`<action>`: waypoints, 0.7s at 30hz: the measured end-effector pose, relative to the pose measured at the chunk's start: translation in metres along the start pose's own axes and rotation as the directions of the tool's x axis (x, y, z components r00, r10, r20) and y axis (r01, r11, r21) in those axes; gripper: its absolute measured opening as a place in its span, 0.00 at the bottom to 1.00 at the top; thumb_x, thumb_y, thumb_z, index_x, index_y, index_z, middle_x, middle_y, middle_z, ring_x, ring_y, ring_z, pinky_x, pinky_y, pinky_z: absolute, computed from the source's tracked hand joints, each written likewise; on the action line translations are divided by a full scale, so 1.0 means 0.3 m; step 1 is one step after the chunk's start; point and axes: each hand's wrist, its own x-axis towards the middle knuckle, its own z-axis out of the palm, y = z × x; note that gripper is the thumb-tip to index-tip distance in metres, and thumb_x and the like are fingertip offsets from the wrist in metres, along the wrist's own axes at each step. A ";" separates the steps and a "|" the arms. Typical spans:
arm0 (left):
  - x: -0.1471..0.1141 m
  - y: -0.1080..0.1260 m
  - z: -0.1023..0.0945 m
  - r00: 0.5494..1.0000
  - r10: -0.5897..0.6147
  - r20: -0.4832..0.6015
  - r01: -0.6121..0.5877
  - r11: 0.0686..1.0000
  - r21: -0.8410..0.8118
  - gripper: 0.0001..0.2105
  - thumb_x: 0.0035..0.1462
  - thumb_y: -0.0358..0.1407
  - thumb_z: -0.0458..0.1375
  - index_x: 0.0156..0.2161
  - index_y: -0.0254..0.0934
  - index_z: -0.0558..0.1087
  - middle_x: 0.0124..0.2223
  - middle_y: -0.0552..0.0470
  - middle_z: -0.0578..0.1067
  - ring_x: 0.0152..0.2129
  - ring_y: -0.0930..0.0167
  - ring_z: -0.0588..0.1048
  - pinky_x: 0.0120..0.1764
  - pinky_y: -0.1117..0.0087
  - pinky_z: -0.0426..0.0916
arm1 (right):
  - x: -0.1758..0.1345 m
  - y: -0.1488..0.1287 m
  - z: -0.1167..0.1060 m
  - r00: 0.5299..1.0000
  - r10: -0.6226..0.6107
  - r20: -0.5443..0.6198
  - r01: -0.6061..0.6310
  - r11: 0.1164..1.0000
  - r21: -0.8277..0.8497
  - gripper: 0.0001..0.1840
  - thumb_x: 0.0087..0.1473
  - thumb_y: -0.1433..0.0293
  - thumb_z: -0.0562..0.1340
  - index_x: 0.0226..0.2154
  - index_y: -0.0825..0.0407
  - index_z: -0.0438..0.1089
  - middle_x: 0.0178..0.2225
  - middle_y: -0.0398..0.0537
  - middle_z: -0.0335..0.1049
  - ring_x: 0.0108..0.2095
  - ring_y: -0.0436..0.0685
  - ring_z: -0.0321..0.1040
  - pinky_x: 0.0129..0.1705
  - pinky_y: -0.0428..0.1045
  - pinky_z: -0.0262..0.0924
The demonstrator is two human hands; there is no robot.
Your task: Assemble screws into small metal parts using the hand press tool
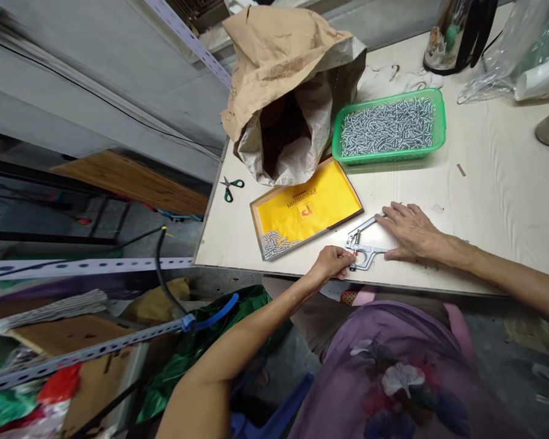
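Observation:
Metal hand-press snap pliers [369,253], with a spring by the jaw, lie on the table near its front edge with their handles spread. My right hand [412,233] grips those handles, fingers over the upper one and thumb at the lower one. At the jaw end, my left hand [332,262] is closed in a pinch; whatever it holds is too small and hidden to name. A little red shows at the jaw beside its fingertips. Left of the pliers sits a shallow box [354,198] lined with yellow, with small metal pieces [274,242] heaped in its near left corner.
Behind the box, a large brown paper sack [283,49] stands with its mouth facing me. A green basket [440,125] full of small metal pieces is to its right. Green-handled scissors [231,188] lie at the left edge. An electric kettle [457,36] and clear plastic bags [526,55] are farther back.

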 end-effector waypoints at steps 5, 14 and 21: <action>-0.002 0.002 -0.002 1.000 0.012 0.004 -0.012 1.000 0.020 0.06 0.58 0.32 0.61 0.32 0.29 0.74 0.12 0.62 0.64 0.09 0.81 0.62 0.17 0.81 0.59 | 0.007 -0.024 -0.019 0.999 0.018 0.050 -0.016 0.999 -0.041 0.41 0.45 0.53 0.68 0.56 0.58 0.61 0.49 0.62 0.70 0.48 0.69 0.62 0.47 0.59 0.52; 0.001 -0.045 0.036 0.668 0.734 -0.121 -0.520 0.577 0.629 0.07 0.58 0.36 0.61 0.39 0.34 0.74 0.38 0.47 0.75 0.38 0.65 0.74 0.39 0.66 0.71 | -0.012 -0.042 -0.023 1.000 -0.021 0.018 0.021 1.000 -0.015 0.24 0.54 0.64 0.65 0.51 0.54 0.64 0.41 0.56 0.73 0.43 0.64 0.64 0.45 0.56 0.49; 0.114 0.061 0.089 0.439 0.841 0.317 -0.692 0.091 0.716 0.25 0.57 0.39 0.62 0.57 0.33 0.61 0.55 0.38 0.68 0.52 0.57 0.67 0.53 0.53 0.65 | -0.054 -0.028 0.006 0.998 -0.008 -0.061 0.011 0.999 0.043 0.34 0.55 0.61 0.63 0.59 0.58 0.55 0.47 0.60 0.70 0.45 0.66 0.64 0.45 0.56 0.56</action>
